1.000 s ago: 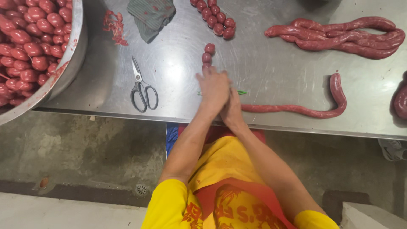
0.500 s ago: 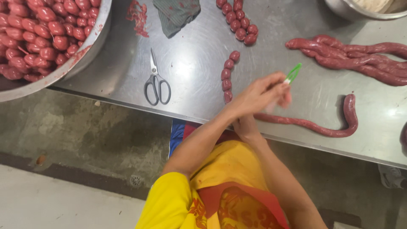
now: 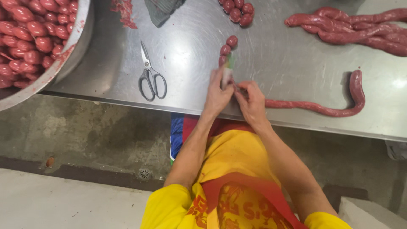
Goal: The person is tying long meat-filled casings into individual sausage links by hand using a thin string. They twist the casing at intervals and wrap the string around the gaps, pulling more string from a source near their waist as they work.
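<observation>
1. Left hand (image 3: 218, 91), frame centre: closed on a green tie (image 3: 229, 63) at the sausage link chain (image 3: 227, 48).
2. Right hand (image 3: 252, 99), just beside: pinching the long sausage (image 3: 322, 108), which curls right.
3. Scissors (image 3: 150, 78) lying left on the steel table (image 3: 288, 63).
4. Bowl (image 3: 68, 55) of links, upper left.

Bright overhead light, glare on steel table (image 3: 296, 63), slight blur

Bare steel table (image 3: 292, 59) lies open between the scissors (image 3: 150, 76) and the hands, and beyond the long sausage (image 3: 335, 106). The big bowl (image 3: 63, 63) blocks the left; piled sausage casing (image 3: 356, 27) crowds the far right.
</observation>
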